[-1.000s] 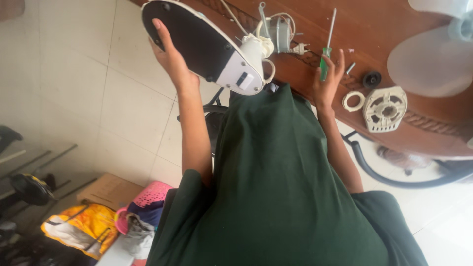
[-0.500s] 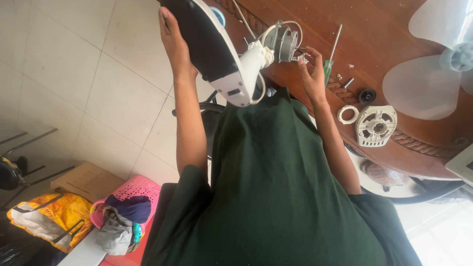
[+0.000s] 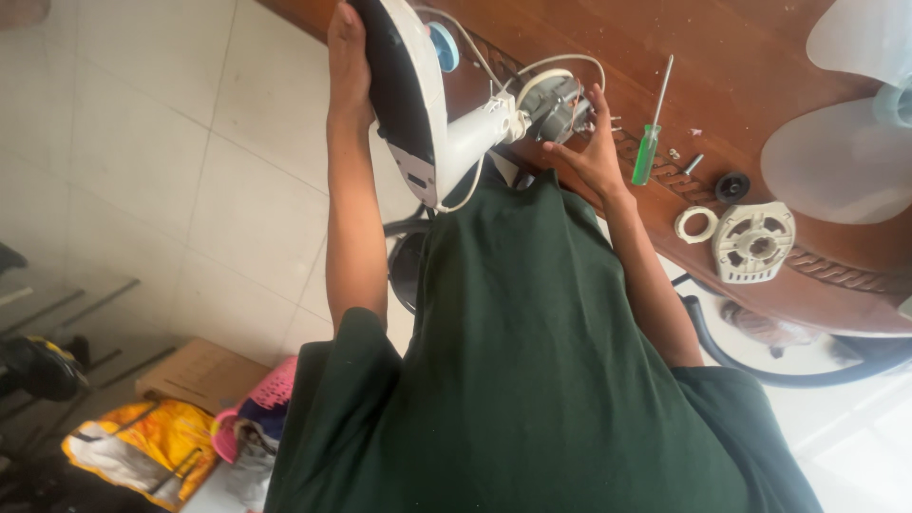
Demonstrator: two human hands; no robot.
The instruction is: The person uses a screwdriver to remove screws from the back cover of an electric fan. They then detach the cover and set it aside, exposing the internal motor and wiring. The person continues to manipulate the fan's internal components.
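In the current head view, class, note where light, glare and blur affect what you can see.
Head view: daylight washes out the translucent white fan blade top right; soft glare on the pale floor tiles; the right hand on the grey motor is slightly blurred.
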